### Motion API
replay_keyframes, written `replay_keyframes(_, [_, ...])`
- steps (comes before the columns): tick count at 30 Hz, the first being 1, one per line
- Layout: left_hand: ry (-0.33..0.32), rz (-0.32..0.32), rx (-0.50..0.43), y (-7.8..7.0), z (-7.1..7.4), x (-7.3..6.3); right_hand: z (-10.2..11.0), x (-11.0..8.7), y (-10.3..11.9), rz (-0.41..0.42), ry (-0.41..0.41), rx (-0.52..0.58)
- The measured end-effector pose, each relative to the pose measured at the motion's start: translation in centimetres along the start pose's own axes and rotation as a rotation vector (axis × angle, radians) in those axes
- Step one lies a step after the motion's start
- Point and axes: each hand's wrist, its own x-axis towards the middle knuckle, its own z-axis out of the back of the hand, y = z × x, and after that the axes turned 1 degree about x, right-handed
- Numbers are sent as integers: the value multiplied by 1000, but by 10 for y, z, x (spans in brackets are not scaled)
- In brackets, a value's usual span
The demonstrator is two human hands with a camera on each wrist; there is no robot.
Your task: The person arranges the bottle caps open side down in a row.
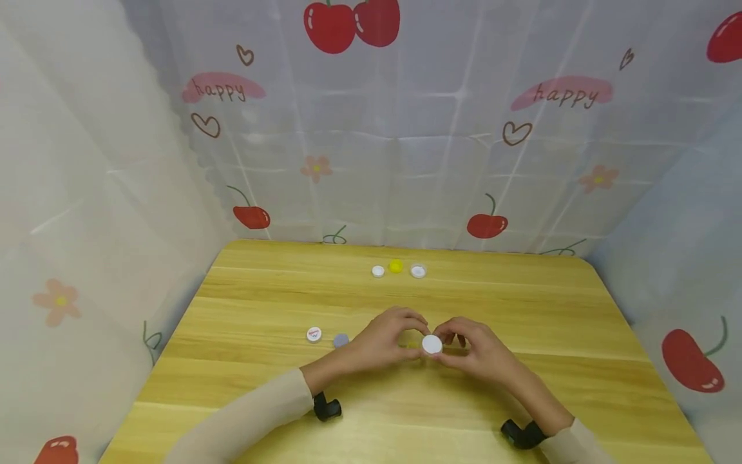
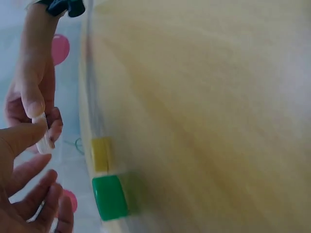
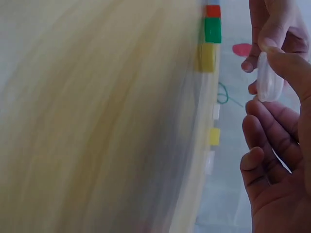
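Note:
A white round cap (image 1: 431, 345) is held above the near half of the table, pinched from both sides. My left hand (image 1: 385, 338) grips its left edge between thumb and fingers. From the right, my right hand (image 1: 478, 348) pinches the opposite edge. The right wrist view shows the cap (image 3: 268, 82) side-on, pale and partly translucent, with thumbs and fingertips covering parts of its rim. Behind the left fingers, a yellow cap (image 1: 413, 346) is mostly hidden in the head view. The left wrist view shows a yellow cap (image 2: 100, 154) beside a green cap (image 2: 110, 196).
Left of the hands lie a white cap with red print (image 1: 314, 334) and a grey-blue cap (image 1: 341, 339). Farther back sit a small white cap (image 1: 378, 271), a yellow cap (image 1: 396, 265) and a whitish cap (image 1: 418, 270). Patterned curtains (image 1: 382, 193) surround the wooden table (image 1: 278, 290).

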Motion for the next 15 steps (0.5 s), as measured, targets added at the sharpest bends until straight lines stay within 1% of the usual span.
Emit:
replay_keyframes(3, [22,16,73,-5,-8,7,6,-5,-4,-26,51,-31])
replay_keyframes(6, [28,23,121,-8,-14,15,9,-7,-8,-55,90,-40])
replay_keyframes(10, [33,34,171,-8,-23,23,11,-7,-11,-87,134,-34])
replay_keyframes(15, [54,74,228,-14,-27,30,9,-7,-14,-122,172,-32])
